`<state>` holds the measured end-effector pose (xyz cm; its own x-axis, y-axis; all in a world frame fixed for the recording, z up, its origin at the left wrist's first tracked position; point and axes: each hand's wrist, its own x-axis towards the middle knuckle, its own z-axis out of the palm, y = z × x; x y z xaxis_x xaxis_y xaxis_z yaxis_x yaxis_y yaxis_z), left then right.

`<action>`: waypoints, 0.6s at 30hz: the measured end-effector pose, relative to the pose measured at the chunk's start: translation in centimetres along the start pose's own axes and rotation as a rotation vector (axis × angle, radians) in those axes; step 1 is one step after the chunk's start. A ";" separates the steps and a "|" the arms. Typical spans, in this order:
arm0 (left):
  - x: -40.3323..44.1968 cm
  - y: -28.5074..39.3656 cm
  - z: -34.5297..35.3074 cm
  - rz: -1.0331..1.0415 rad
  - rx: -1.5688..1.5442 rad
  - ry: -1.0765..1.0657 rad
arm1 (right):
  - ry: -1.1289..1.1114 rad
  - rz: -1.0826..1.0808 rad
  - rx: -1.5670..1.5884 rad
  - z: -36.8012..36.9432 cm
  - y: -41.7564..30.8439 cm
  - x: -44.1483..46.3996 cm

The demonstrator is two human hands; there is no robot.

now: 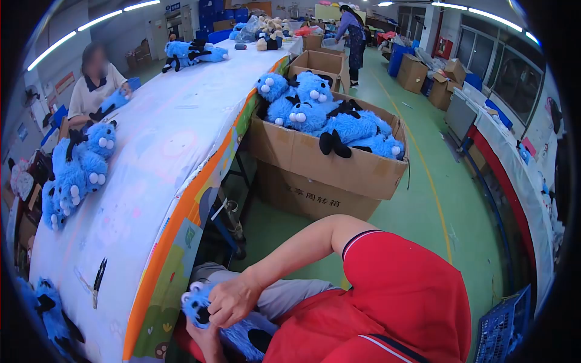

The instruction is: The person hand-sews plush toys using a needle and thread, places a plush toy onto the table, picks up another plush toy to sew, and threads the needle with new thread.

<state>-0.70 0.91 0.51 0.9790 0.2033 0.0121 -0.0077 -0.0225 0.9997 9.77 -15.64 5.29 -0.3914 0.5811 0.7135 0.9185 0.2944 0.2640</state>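
A blue plush toy (pixel 241 339) with white bulging eyes and black patches lies across my lap, its head toward the table. From below, my left hand (pixel 207 340) wraps around the head, its fingers partly hidden. My right hand (pixel 233 300) is closed against the top of the toy's face, knuckles up; whatever its fingertips pinch is hidden. On the white-covered table (pixel 175 145) to the left rest dark-handled snips (pixel 98 281).
Similar blue plush toys (pixel 78 169) lie along the table's far side. A cardboard box (pixel 327 181) full of them stands beside the table. One person (pixel 97 85) sits across holding a toy; another person (pixel 352 42) stands farther back. A blue crate (pixel 502 327) is at lower right.
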 end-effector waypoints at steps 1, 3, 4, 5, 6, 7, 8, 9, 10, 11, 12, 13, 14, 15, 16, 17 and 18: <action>0.4 -0.4 -0.6 0.021 0.018 0.016 | 0.038 0.033 0.001 -0.5 -0.3 0.5; 1.4 -0.1 -1.1 0.085 0.059 0.046 | 0.119 0.084 -0.015 -1.3 -0.2 1.3; 1.4 0.1 -1.2 0.100 0.100 0.058 | 0.147 0.134 0.047 -0.4 0.5 0.8; 1.6 1.1 -0.9 0.115 0.143 0.078 | 0.179 0.180 0.116 0.9 1.4 0.2; 1.8 1.8 -0.8 0.108 0.149 0.092 | 0.186 0.175 0.130 1.2 1.6 -0.1; 1.9 2.5 -0.6 0.172 0.175 0.127 | 0.158 0.209 0.057 1.5 2.0 -0.4; 1.6 3.1 -0.6 0.219 0.209 0.172 | 0.134 0.246 0.003 1.9 2.1 -0.4; 1.7 2.6 -0.7 0.270 0.295 0.190 | 0.152 0.267 0.005 2.0 2.2 -0.3; 1.4 2.7 -0.6 0.241 0.282 0.191 | 0.169 0.287 0.008 2.0 2.3 -0.2; 1.3 1.6 -0.6 0.240 0.358 0.222 | 0.202 0.305 -0.009 2.3 2.5 0.1; 0.9 1.1 -0.6 0.164 0.414 0.244 | 0.244 0.394 0.035 3.0 2.3 0.2; 0.6 0.6 -0.5 0.077 0.413 0.258 | 0.232 0.480 0.124 3.3 2.1 0.3; 0.6 -0.7 -0.8 0.122 0.436 0.283 | 0.261 0.565 0.213 3.5 1.7 0.7; 0.4 -1.1 -0.8 0.083 0.412 0.313 | 0.307 0.692 0.293 3.4 1.2 0.9; 0.1 -0.9 -1.0 0.106 0.401 0.330 | 0.434 0.908 0.647 2.2 0.3 2.1; 0.0 -1.0 -1.0 0.139 0.379 0.332 | 0.429 1.166 0.822 0.7 -0.1 3.2; -0.1 -0.9 -1.0 0.114 0.370 0.337 | 0.578 1.248 0.967 -0.6 -0.1 4.0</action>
<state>-0.95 1.92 -0.34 0.8560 0.4820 0.1871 0.0220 -0.3955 0.9182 8.19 -13.83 8.49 0.7714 0.5315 0.3500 0.1736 0.3534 -0.9192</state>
